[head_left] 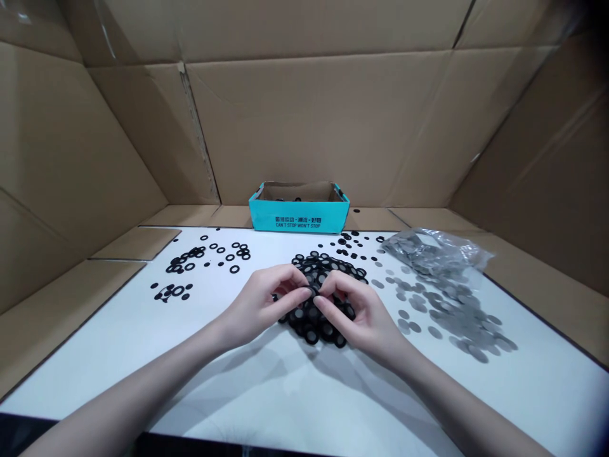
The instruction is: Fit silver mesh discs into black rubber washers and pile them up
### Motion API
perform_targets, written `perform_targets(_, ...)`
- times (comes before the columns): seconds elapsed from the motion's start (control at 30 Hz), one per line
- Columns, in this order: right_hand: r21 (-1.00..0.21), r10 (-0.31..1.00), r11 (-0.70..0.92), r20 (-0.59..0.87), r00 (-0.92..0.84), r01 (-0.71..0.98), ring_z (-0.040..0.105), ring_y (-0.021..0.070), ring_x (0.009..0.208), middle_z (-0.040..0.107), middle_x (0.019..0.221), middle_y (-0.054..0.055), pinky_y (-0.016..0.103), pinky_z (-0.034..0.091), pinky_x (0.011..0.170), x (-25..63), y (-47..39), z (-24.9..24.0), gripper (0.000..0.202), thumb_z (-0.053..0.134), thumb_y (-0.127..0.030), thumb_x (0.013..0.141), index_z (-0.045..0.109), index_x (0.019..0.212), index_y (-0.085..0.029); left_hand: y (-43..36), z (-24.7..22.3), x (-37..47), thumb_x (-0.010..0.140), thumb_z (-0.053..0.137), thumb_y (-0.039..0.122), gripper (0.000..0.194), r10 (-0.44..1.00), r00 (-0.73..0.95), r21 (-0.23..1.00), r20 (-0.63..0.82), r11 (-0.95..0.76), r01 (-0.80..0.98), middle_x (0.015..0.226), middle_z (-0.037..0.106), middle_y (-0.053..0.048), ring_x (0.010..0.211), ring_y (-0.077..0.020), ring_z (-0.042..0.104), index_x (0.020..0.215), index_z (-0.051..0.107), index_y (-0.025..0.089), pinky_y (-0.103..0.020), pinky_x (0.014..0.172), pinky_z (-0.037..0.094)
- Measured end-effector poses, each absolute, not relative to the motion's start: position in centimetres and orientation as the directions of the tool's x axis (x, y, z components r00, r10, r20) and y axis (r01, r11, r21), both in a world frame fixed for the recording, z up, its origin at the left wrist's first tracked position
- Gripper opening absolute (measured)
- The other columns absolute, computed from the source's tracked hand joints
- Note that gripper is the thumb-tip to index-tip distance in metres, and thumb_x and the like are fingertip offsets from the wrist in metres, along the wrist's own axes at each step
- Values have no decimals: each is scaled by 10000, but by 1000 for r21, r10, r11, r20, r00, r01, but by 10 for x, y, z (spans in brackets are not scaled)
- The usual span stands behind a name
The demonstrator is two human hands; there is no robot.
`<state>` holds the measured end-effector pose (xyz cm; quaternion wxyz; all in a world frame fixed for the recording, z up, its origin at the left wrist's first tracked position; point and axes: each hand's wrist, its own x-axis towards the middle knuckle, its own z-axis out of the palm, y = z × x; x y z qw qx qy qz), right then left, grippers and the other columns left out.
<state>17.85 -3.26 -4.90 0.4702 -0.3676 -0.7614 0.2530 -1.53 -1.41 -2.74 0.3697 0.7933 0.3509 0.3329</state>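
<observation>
Over a heap of black rings with grey centres [311,334], my left hand [269,298] and my right hand [354,311] meet fingertip to fingertip. A small black ring [313,291] is pinched between them, with the thumb and forefinger of each hand on it. The fingers hide part of the ring and part of the heap. Loose black rings [235,269] lie on the white table to the left. To the right are many thin grey discs [434,332], some overlapping.
A turquoise box [299,217] stands at the back centre with a few dark pieces inside. A clear plastic bag [428,251] of grey discs lies at the back right. Small black pieces [354,242] are scattered behind the heap. Cardboard walls [314,127] surround the white table [95,355].
</observation>
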Motion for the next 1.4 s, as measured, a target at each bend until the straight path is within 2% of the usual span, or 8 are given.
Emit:
perform_targets(0.3,-730,791,611,549,-270,307,489,124,612,521,665,-11,251,401,571,178,-34,-49,182,540,-221,879,480,708,-209,-13,-19,-21,932,534,305,195,756,622,803,205,-494,334,770,578,1,691,-113,523,829,582,146,-214,624,425)
perform_targets(0.47,-712,783,622,564,-261,325,502,126,614,522,662,-12,250,404,566,177,-34,-51,189,548,-208,880,477,705,-211,-13,-16,-21,932,515,290,183,740,644,740,195,-542,399,756,589,2,664,-113,528,821,566,153,-220,612,421)
perform_targets(0.57,-678,768,639,583,-264,364,523,136,640,548,668,-5,255,415,582,176,-34,-53,180,552,-187,882,494,714,-208,-13,-18,-21,925,515,263,153,745,637,712,200,-557,428,745,608,2,651,-113,546,837,576,153,-216,601,422)
perform_targets(0.83,-548,710,690,638,-298,472,556,176,723,657,732,29,302,449,658,180,-29,-56,117,584,-172,885,571,773,-205,-8,-28,-22,877,602,263,142,776,591,778,223,-507,372,744,642,-14,649,-107,577,835,642,133,-191,593,449)
perform_targets(0.97,-583,733,672,613,-295,457,543,164,676,615,676,12,285,438,615,180,-30,-55,168,575,-177,884,543,723,-210,-10,-30,-18,908,562,278,156,786,565,771,250,-515,375,785,633,-16,695,-116,574,848,619,145,-202,618,453)
perform_targets(1.17,-688,786,613,577,-220,388,530,137,628,552,663,-4,260,420,573,177,-34,-55,180,550,-179,882,514,708,-209,-13,-30,-15,942,486,287,152,775,601,737,196,-521,431,783,622,-10,692,-131,597,869,541,166,-224,621,470)
perform_targets(1.27,-652,760,642,610,-224,403,527,143,645,555,662,-2,267,422,586,176,-34,-56,180,555,-169,876,507,706,-207,-10,-32,-18,933,496,278,132,767,621,731,161,-516,447,747,624,0,664,-125,594,878,546,169,-215,604,463)
perform_targets(1.4,-568,716,691,620,-321,446,539,173,715,627,699,21,309,440,652,178,-29,-60,140,569,-165,880,555,746,-202,-7,-35,-22,911,535,289,147,766,624,767,151,-489,415,730,613,1,637,-111,576,870,581,156,-198,585,449)
